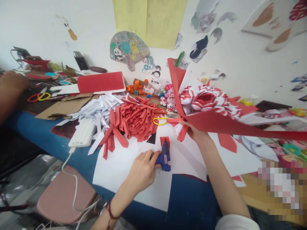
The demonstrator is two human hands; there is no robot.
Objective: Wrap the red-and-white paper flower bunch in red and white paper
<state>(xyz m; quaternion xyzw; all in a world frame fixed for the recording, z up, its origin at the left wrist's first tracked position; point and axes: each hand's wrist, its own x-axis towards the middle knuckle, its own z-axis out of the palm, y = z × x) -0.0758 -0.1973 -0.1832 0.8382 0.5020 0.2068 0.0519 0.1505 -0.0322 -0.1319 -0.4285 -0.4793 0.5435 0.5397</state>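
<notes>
Low over the white paper sheets, my left hand has its fingers closed on the handle of a blue hot glue gun. The gun's nozzle points away from me, over a small red paper piece. My right hand grips the lower end of a bouquet of red-and-white paper flowers wrapped in red paper. Its fingers are partly hidden behind the wrap. A yellow loop lies just left of that hand. Beside it is a heap of folded red paper strips.
White folded strips and a white power bank with a cable lie left. A red roll, cardboard and scissors are behind. Another person's arm reaches in at far left. A pink stool stands below.
</notes>
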